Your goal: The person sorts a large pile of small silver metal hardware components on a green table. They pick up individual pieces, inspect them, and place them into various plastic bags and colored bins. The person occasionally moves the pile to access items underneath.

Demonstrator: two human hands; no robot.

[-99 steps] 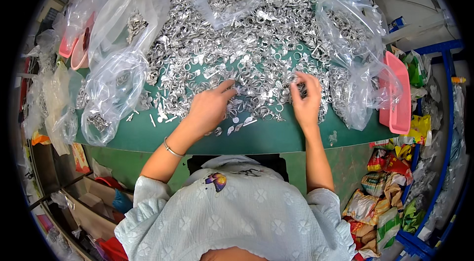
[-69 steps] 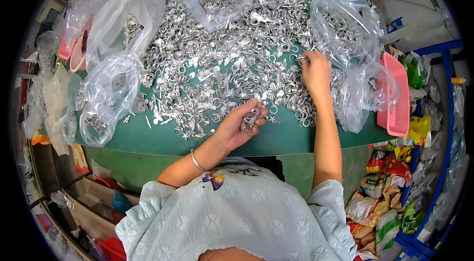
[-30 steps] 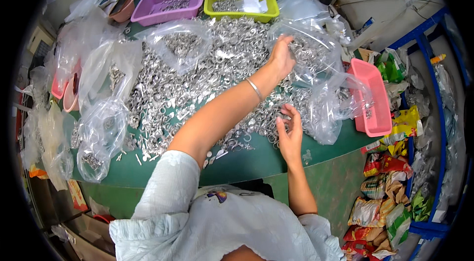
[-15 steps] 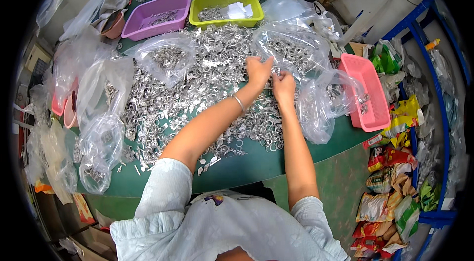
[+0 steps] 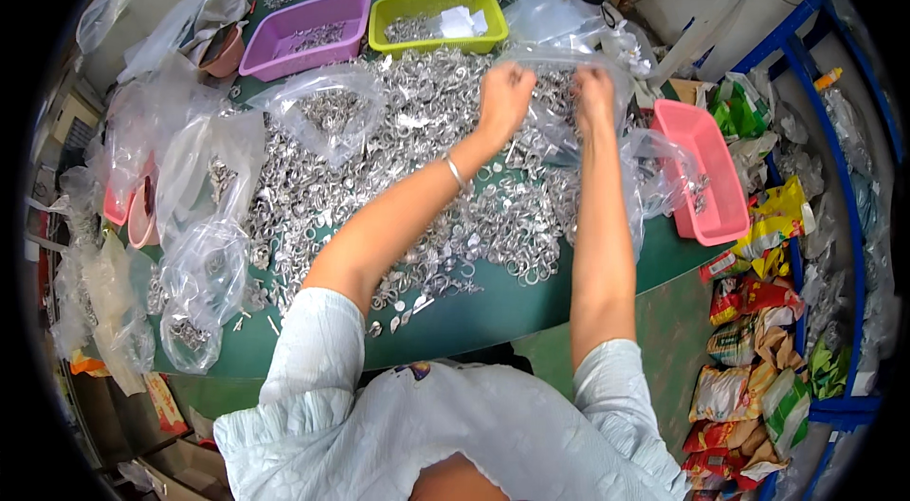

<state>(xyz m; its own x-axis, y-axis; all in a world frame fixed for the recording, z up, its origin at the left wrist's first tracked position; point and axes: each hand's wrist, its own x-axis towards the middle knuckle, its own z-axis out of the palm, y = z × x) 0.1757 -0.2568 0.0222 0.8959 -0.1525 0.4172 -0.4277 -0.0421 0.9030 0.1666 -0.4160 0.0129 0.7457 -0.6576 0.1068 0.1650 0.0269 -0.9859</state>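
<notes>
Both hands are being kept closed on the mouth of a clear plastic bag [image 5: 559, 112]: the left hand [image 5: 505, 93] is pinching one side of the film and the right hand [image 5: 594, 89] the other. The bag is being held just above the heap of small silver metal parts [image 5: 445, 188] on the green table [image 5: 493, 307], before the green tray [image 5: 436, 18] and beside the pink tray [image 5: 701, 169]. For a good result, the opening should probably be kept stretched and level, so parts are not being spilled.
</notes>
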